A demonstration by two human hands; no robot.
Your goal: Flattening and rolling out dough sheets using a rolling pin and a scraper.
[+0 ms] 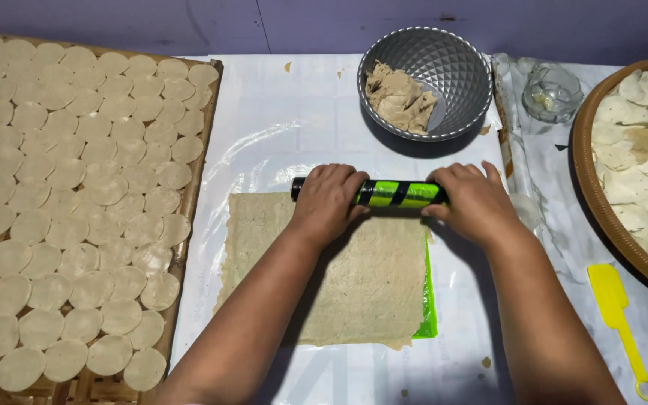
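Observation:
A green and black striped roller (395, 193) lies across the far edge of a thin, flat sheet of beige dough (373, 289). My left hand (328, 201) presses down on the roller's left end and my right hand (470, 201) on its right end, fingers curled over it. The dough sheet rests on a green mat (429, 319), of which only the right edge shows, on a clear plastic-covered surface (279, 127).
A woven tray (181, 247) at the left holds several rows of round dough discs (76, 195). A grey faceted bowl (444, 64) with a lump of dough stands behind. At the right are a small glass (551, 91), a yellow spatula (615, 311) and a round basket (586, 169) of dough scraps.

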